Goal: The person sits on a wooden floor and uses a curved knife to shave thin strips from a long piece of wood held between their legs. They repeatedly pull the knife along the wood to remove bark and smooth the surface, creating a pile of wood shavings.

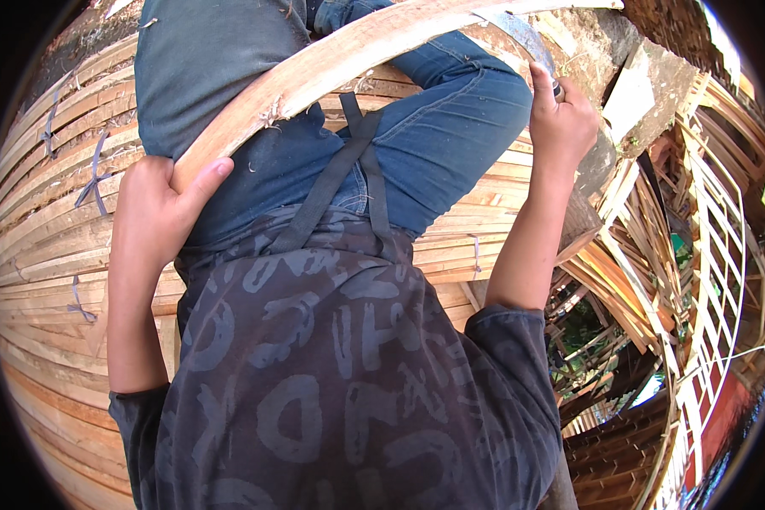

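Observation:
A long pale strip of wood or split bamboo (314, 78) lies slantwise across my thighs, its far end running off toward the upper right. My left hand (151, 204) grips its near end, thumb on top and fingers wrapped under. In my right hand (565, 123) is a knife with a dark handle, its fingers closed around it and the thumb raised along it. The grey curved blade (523, 36) reaches up to the strip's lower edge near the far end; whether it cuts in cannot be made out. Small curled shavings (272, 110) cling to the strip.
Under me and to the left spreads a bed of bamboo slats (51, 212), some tied with dark strips (93, 183). A stone-like block (663, 93) stands beyond my right hand. At right are bundled slats (629, 280) and a white lattice frame (714, 246).

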`<state>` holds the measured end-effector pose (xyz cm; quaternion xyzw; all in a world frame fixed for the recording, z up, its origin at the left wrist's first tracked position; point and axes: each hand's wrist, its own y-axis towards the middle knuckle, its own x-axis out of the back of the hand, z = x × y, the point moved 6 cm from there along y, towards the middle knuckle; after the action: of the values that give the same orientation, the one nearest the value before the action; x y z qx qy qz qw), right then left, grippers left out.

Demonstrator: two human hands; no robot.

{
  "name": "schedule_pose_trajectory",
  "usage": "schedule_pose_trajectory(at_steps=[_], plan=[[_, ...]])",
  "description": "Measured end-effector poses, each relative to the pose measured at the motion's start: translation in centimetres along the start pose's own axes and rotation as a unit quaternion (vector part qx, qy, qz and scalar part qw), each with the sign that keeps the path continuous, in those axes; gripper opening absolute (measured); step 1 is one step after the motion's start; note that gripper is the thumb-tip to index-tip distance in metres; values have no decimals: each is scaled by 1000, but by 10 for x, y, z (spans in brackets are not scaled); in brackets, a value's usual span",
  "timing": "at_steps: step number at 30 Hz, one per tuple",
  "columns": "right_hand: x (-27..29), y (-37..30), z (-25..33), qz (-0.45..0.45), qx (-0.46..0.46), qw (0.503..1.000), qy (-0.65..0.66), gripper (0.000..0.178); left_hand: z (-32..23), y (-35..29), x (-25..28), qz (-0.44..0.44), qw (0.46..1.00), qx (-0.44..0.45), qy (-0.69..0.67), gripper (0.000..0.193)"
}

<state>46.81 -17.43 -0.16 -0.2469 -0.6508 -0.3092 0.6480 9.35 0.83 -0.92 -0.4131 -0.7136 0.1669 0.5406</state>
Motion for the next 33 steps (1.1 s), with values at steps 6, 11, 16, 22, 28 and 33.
schedule_pose_trajectory(at_steps=[6,11,16,22,28,33], plan=[[4,-18,1,9,-27,997,65,59,1,0,-1,-31,999,-31,15,71],[13,-35,70,34,112,990,74,55,-1,-3,0,-35,998,-36,23,71],[-11,2,-11,26,-75,997,19,67,-3,-5,1,-15,1000,-2,23,76],[0,-8,-138,0,-270,956,115,70,10,-1,0,-34,999,-25,-1,72],[-36,-60,-86,12,-235,921,310,62,5,0,0,-20,999,-14,32,75],[-43,-77,-22,2,-218,839,499,60,21,3,5,-63,989,-111,72,69]])
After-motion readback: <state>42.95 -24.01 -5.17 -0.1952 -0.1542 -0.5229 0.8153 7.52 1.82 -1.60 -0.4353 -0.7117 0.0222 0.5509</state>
